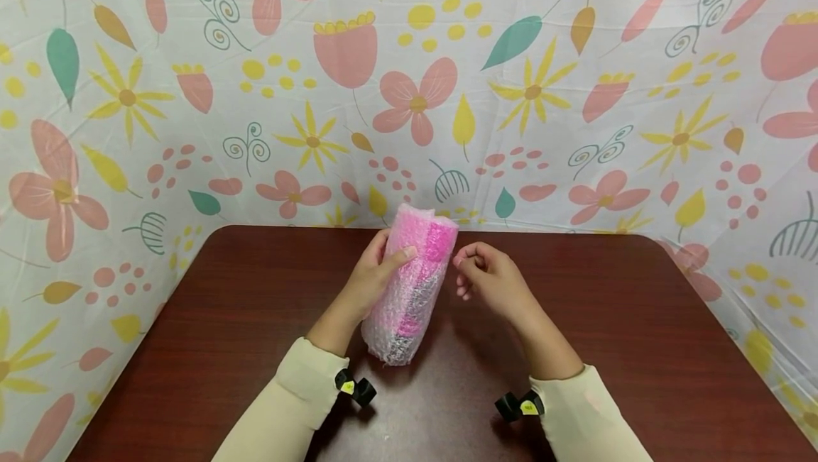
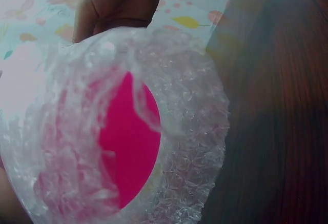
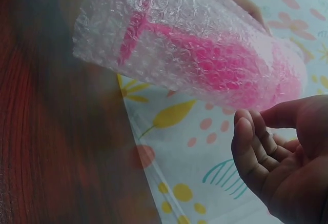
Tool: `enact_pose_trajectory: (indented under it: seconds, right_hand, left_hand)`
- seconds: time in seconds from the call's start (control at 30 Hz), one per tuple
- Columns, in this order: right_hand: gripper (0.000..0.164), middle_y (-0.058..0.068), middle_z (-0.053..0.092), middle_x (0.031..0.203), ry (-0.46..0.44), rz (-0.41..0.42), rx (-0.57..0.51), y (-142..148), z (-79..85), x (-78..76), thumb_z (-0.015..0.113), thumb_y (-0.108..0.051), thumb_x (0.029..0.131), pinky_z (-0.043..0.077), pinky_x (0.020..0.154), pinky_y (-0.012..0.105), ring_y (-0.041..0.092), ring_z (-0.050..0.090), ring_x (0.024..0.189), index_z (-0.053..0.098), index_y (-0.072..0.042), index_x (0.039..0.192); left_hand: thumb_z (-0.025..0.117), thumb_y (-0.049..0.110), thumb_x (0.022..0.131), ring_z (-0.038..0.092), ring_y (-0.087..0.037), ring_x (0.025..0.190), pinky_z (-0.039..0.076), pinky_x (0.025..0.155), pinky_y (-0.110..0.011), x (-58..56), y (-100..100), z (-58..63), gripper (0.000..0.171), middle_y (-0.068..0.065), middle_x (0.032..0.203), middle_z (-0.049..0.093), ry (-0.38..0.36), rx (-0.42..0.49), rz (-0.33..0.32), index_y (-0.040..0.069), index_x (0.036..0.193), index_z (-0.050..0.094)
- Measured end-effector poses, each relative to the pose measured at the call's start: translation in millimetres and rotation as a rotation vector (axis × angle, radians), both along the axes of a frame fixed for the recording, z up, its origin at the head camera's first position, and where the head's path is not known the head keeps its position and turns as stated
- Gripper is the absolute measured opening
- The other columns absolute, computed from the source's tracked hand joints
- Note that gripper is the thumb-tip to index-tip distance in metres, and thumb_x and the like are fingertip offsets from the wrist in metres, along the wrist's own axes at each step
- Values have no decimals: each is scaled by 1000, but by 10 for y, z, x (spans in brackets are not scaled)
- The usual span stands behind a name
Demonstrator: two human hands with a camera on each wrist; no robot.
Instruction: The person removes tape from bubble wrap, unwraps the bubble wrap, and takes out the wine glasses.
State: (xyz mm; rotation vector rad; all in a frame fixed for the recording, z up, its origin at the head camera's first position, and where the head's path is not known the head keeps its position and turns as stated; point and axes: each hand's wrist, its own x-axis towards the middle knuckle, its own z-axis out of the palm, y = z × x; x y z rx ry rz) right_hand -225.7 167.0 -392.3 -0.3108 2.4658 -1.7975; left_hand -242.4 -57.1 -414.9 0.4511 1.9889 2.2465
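Note:
A pink, stemmed object like a goblet, rolled in bubble wrap, stands tilted over the table in the head view. Its upper end leans right and away. My left hand grips it from the left side, thumb laid across the front. The left wrist view looks into the lower end, where a bright pink disc shows inside the wrap. Just right of the upper end is my right hand, fingers loosely bent, thumb close to the index fingertip. In the right wrist view those fingertips lie close to the wrap's edge.
A dark reddish-brown wooden table lies beneath both hands. Behind it and along its sides hangs a white cloth printed with flowers and leaves. Small black cameras are strapped at the cream sleeves.

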Motion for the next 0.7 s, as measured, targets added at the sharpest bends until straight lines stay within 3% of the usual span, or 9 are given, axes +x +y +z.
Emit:
enact_pose_trajectory:
  seconds: [0.23, 0.43, 0.7]
  right_hand:
    - [23, 21, 62, 81, -6, 10, -9, -26, -17, -4, 50, -13, 100, 58, 62, 39, 21, 65, 65, 54, 6, 113]
    - [22, 25, 64, 90, 34, 23, -12, -48, -38, -5, 50, -14, 101, 58, 69, 42, 31, 69, 77, 51, 1, 117]
    - [17, 22, 60, 79, 32, -5, -2, -35, -21, 28, 50, -17, 101, 58, 62, 44, 28, 69, 66, 54, -3, 111]
  left_hand:
    - [62, 29, 90, 61, -14, 89, 54, 76, -32, 14, 17, 5, 45, -6, 114, 57, 9, -25, -1, 19, 131, 47]
    - [62, 27, 90, 61, -14, 91, 54, 78, -32, 14, 20, 3, 46, -9, 115, 57, 25, -25, 16, 16, 132, 46]
    - [64, 29, 90, 61, -16, 91, 54, 77, -33, -1, 13, -15, 46, -9, 115, 58, 4, -33, 69, 22, 131, 47]
